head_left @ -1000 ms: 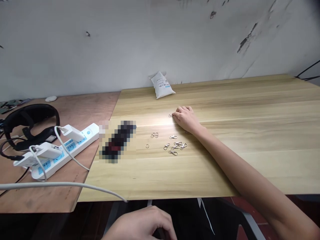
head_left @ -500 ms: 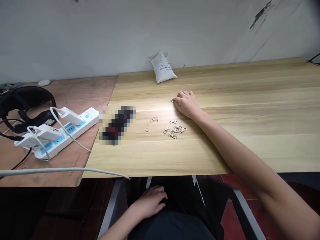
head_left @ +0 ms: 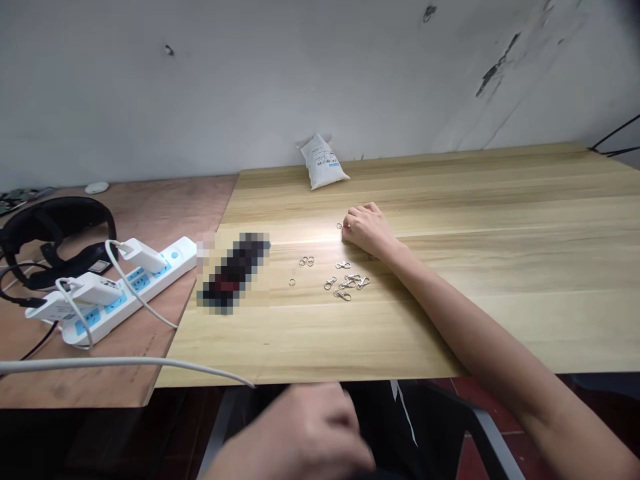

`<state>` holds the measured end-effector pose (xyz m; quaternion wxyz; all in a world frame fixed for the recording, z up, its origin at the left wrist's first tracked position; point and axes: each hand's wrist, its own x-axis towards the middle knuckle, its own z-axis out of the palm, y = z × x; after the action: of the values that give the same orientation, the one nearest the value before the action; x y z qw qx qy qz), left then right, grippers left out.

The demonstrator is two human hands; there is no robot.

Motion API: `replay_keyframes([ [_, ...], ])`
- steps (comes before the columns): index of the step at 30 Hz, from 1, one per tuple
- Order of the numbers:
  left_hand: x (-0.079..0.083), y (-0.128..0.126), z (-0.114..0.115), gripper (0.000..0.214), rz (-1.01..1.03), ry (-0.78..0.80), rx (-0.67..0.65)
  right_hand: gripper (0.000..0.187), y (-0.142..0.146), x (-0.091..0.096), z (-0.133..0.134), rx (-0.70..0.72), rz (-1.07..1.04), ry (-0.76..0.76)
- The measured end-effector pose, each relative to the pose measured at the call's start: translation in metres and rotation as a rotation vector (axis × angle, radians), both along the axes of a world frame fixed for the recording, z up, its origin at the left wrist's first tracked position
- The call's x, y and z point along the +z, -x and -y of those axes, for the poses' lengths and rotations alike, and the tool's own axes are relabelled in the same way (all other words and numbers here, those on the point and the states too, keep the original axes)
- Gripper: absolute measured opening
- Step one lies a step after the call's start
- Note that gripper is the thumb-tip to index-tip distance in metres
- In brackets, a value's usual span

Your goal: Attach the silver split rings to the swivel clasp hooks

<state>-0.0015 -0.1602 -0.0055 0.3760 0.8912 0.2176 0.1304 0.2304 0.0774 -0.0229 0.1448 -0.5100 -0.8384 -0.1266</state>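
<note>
My right hand rests on the wooden table, its fingers pinched on a small metal swivel clasp; only the ring-shaped end of it shows past the fingertips. Closer to me lies a loose group of silver swivel clasps, with another single clasp just above them. To their left are small split rings lying together and one lone ring. Something metallic is partly hidden beside my right wrist. My left hand is above my lap at the table's front edge, smeared by motion, holding nothing I can make out.
A white plastic package stands against the wall. A pixelated dark object lies left of the rings. On the brown board, a white power strip holds plugs, beside a black headset. A white cable crosses the front left edge.
My left hand has risen from my lap toward the table edge. My right fingers have curled in around the clasp. The view has tilted up, so everything sits lower.
</note>
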Motion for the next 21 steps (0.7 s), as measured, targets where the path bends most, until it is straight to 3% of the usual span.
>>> replay_keyframes([
  [2,0.016,0.009,-0.033,0.022,-0.022,-0.184,0.357,0.017,0.001,0.002,0.001,-0.006,-0.061,0.054],
  [4,0.016,0.015,-0.065,0.019,-0.102,-0.314,0.582,0.012,0.0,0.004,0.003,-0.004,-0.105,0.114],
  [6,0.007,0.017,-0.089,0.019,-0.148,-0.419,0.703,0.011,-0.001,0.005,0.005,0.004,-0.124,0.154],
  [8,0.0,0.018,-0.104,0.02,-0.203,-0.468,0.721,0.012,-0.003,0.005,0.006,0.015,-0.118,0.165],
  [13,0.007,0.035,-0.097,0.033,-0.175,-0.418,0.775,0.013,-0.006,0.003,0.008,0.044,-0.155,0.154],
  [17,0.013,0.057,-0.071,0.053,-0.083,-0.286,1.088,0.009,-0.008,0.004,0.01,0.053,-0.399,0.227],
  [19,0.013,0.066,-0.068,0.063,0.163,-0.177,1.325,0.009,-0.008,0.007,0.012,0.067,-0.578,0.308],
  [21,0.015,0.074,-0.079,0.057,0.613,-0.068,1.524,0.013,-0.007,0.011,0.014,0.09,-0.754,0.424],
])
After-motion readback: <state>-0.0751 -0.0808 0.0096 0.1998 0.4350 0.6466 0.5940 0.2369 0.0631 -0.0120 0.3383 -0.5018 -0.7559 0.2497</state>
